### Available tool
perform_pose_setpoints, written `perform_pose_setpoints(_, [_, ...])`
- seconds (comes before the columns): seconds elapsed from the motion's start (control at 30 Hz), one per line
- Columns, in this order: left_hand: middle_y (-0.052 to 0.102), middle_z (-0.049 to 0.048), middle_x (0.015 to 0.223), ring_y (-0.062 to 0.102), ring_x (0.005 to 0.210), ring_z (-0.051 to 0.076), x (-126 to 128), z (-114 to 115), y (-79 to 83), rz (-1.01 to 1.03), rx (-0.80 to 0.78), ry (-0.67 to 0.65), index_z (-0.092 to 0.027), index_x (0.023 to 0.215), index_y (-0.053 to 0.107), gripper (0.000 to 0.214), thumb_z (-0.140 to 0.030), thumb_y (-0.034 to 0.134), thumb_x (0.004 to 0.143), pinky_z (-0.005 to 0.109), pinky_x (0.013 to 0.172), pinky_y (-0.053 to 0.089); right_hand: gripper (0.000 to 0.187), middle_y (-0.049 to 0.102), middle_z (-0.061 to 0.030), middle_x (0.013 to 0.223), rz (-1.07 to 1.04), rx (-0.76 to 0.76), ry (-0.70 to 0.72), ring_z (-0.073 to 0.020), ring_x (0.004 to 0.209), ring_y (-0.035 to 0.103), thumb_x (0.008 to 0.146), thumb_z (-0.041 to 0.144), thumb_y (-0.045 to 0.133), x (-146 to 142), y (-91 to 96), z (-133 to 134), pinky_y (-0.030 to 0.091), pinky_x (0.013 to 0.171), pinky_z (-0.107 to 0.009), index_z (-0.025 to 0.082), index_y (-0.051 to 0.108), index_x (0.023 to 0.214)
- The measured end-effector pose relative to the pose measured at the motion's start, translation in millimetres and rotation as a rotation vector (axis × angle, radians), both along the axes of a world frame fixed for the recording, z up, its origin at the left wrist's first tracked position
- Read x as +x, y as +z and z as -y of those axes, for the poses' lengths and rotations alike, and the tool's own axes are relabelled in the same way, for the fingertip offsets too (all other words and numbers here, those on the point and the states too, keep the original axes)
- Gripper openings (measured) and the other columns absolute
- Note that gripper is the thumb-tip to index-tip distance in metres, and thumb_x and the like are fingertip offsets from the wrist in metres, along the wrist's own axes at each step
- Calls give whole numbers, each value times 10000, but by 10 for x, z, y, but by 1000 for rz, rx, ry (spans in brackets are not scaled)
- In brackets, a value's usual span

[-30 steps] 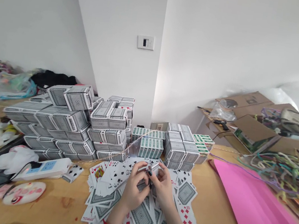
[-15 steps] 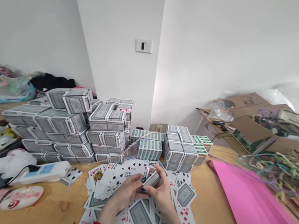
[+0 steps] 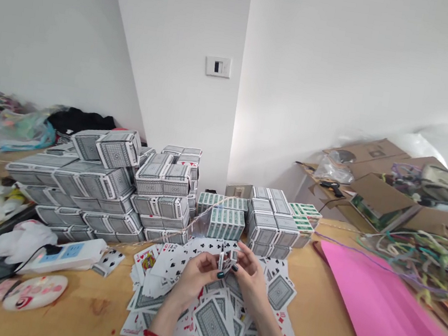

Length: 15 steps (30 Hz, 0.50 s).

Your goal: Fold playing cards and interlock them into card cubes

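My left hand (image 3: 198, 277), with a red string bracelet on the wrist, pinches a playing card (image 3: 221, 260) seen nearly edge-on. My right hand (image 3: 252, 276) has its thumb and fingers closed on a folded playing card (image 3: 231, 257) with a grey back. The two pieces are close together above the pile; whether they touch I cannot tell. Loose playing cards (image 3: 210, 329) lie spread beneath both wrists, some face up, some back up. Beyond my fingers stand blocks of folded cards, green ones (image 3: 226, 224) in the middle and grey ones (image 3: 263, 227) to their right.
Tall stacks of grey card blocks (image 3: 107, 184) fill the back left. A power strip (image 3: 67, 258) and a computer mouse (image 3: 35, 292) are at the left. Pink paper (image 3: 379, 309), tangled pipe cleaners (image 3: 433, 255) and an open cardboard box (image 3: 447, 218) are on the right.
My hands have moved slightly apart. The folded card that showed its grey back between them has turned more upright, with a card in each hand now distinguishable.
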<state>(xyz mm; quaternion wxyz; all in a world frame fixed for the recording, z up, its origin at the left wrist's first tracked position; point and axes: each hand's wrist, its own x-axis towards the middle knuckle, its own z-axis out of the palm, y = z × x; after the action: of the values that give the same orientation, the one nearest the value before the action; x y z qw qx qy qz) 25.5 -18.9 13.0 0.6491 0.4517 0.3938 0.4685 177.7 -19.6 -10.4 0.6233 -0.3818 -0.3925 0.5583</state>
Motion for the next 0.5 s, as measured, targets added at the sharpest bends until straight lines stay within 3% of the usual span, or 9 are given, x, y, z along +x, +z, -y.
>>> perform_pose_setpoints(0.3, [644, 82, 883, 595, 906, 223, 66, 9, -73, -93, 142, -54, -148, 612, 527, 257, -225, 765, 551, 324, 802, 462, 599, 601, -93, 1138, 25, 53, -2, -265, 1070, 530, 612, 404, 732, -39, 33, 44, 445, 863, -385, 251, 547, 1161])
perform_pose_setpoints(0.5, [561, 125, 1149, 544, 1055, 240, 85, 45, -114, -213, 257, 15, -157, 626, 536, 162, -173, 698, 618, 327, 835, 469, 591, 574, -89, 1205, 15, 49, 54, -285, 1150, 476, 622, 399, 729, -29, 46, 52, 395, 931, -431, 262, 559, 1171])
